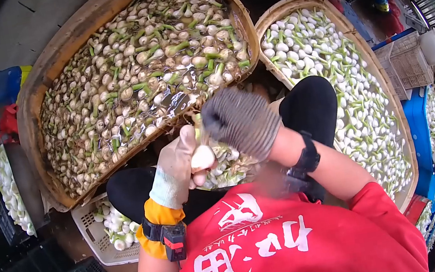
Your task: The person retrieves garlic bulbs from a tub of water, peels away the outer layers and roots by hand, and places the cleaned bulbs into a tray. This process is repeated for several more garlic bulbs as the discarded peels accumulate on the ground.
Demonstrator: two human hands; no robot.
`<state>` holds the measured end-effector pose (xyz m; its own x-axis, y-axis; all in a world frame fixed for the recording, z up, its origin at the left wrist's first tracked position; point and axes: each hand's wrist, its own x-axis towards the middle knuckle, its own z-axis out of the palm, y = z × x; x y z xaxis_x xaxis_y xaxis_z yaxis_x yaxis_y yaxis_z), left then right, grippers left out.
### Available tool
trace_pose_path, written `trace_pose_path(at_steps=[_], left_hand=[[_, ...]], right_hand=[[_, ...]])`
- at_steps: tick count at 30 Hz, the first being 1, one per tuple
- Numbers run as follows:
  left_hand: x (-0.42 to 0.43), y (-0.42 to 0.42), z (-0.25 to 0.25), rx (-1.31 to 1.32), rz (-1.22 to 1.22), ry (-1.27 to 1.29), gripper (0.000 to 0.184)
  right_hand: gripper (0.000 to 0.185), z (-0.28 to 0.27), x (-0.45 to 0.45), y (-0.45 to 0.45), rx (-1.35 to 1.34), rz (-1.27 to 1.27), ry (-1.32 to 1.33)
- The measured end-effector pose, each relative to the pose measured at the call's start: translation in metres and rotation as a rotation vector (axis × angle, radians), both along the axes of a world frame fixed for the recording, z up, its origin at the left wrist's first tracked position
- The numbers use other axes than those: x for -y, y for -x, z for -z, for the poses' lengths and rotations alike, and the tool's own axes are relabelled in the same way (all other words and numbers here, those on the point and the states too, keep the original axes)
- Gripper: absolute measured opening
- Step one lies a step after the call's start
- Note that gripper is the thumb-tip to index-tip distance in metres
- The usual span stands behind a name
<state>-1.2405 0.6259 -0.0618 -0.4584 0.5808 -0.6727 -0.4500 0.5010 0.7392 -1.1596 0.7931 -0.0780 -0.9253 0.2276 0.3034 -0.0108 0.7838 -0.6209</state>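
Note:
My left hand (176, 162), in a pale worn glove, is closed round a white garlic bulb (202, 158) whose stalk end points up. Against that stalk end, my right hand (242, 122) is curled in a grey ribbed glove and partly blurred by motion. Its fingertips are turned away, so what they pinch stays hidden. Below both hands, between my knees, lies a heap of garlic and loose peelings (228, 171).
A large wooden tub (34, 135) holds brownish unpeeled garlic in water, ahead and left. On the right stands another tub (402, 136) of clean white garlic with green stems. A white plastic basket (95, 239) with bulbs sits by my left knee. Blue containers (418, 123) stand farther right.

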Motion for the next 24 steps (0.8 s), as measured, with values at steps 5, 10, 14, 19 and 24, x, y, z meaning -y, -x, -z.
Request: trace_pose_path(at_steps=[5, 10, 14, 19, 24], left_hand=[[0.023, -0.006, 0.007, 0.142, 0.079, -0.467, 0.081], [0.021, -0.014, -0.004, 0.055, 0.068, -0.313, 0.050], [0.017, -0.022, -0.001, -0.013, 0.026, -0.271, 0.043], [0.012, -0.019, 0.000, -0.019, -0.004, -0.227, 0.028], [0.004, -0.027, 0.009, -0.100, -0.152, -0.143, 0.026]], right_hand=[[0.012, 0.027, -0.082, 0.018, 0.298, 0.537, 0.007], [0.028, 0.037, -0.025, -0.017, 0.246, 0.159, 0.293], [0.028, 0.044, 0.003, -0.025, -0.110, -0.057, 0.609], [0.053, 0.007, 0.018, -0.019, 0.301, 0.062, 0.571], [0.043, 0.018, 0.011, -0.019, 0.208, -0.018, 0.606]])
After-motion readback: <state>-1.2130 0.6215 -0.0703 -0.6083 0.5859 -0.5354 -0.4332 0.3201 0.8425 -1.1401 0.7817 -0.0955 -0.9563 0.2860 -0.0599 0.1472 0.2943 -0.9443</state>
